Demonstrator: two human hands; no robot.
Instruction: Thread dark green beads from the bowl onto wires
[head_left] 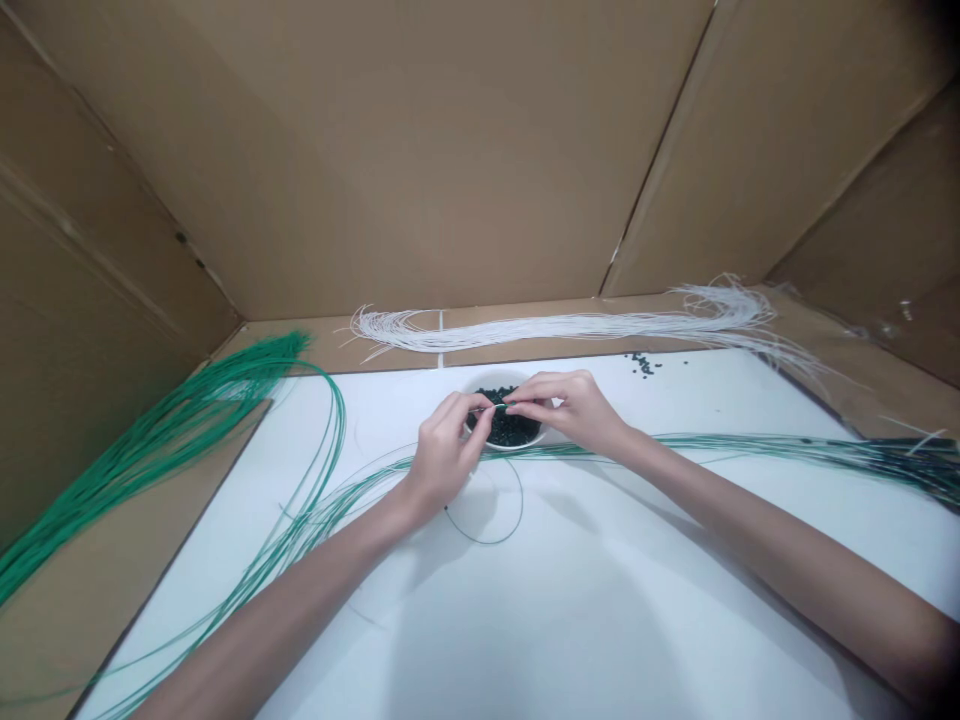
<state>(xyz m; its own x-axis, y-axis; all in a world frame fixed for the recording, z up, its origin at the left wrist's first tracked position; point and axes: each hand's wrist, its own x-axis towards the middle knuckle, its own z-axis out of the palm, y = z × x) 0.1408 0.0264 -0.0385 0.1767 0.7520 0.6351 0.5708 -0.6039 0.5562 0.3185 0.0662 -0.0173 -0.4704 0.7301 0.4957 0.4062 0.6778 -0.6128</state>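
Above a white bowl (478, 444) of small black pieces (512, 430), my two hands meet fingertip to fingertip. My left hand (448, 440) is closed in a pinch on a thin wire (500, 406), which looks pale to green. From the other side my right hand (574, 405) also pinches at this wire. A dark spot shows at the right fingertips, too small to name for certain. Below the bowl a thin green wire loop (495, 542) curves over the white table, with a tiny dark bit at its left end.
Long green wires (720, 443) run across the white board (525, 620) behind both wrists, with dark ends at right. A green wire bundle (172, 430) lies left, a white wire bundle (525, 328) at the back. Loose black pieces (643, 366) lie right of the bowl. Cardboard walls (420, 150) surround everything.
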